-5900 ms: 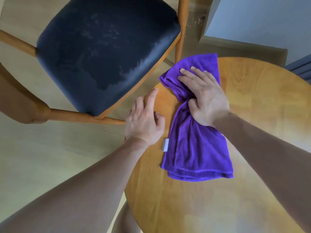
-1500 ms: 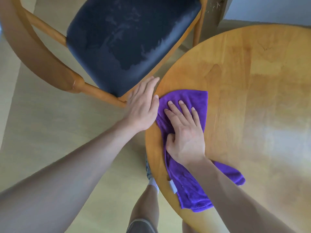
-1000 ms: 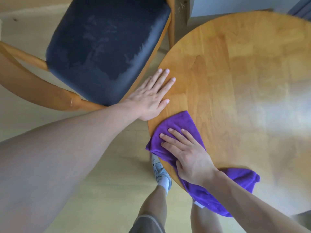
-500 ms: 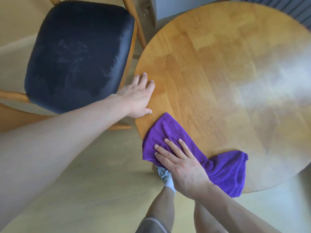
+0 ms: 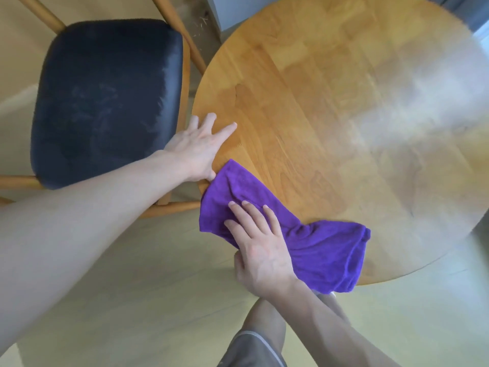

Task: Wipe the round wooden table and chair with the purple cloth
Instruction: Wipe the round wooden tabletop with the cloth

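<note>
While the right hand (image 5: pixel 260 250) presses flat on the purple cloth (image 5: pixel 312 245), its fingers (image 5: pixel 250 210) lie straight and spread, palm down, nothing curled round the fabric. Cloth sits bunched along the table's near-left edge: one end spread on the top, a fold hanging past the rim under the palm, the other end rumpled on the wood toward the table's near side. Thumb of that hand is below the rim line; can't tell if it hooks the cloth from underneath.

Left hand (image 5: pixel 197 149) is flat on the round wooden table (image 5: pixel 344 102) at its left edge, fingers extended onto the top, heel of the hand over the rim. Relaxed, holding nothing. Its lower knuckle side is just touching the cloth's upper corner.

Table top: light honey wood, plank joints visible, a broad pale glare across the side away from the chair.

Chair (image 5: pixel 105 99) stands just left of the table, dark blue-black padded seat with faint smudge marks, light wooden frame. Seat edge is close beside the table rim, apart from it. One chair rail runs beneath the left forearm.

Below the table's near edge: pale wood-look floor (image 5: pixel 158 300), person's legs and grey shorts (image 5: pixel 254 350). Beyond the table's far-left edge, some small debris on the floor by a grey wall base.
</note>
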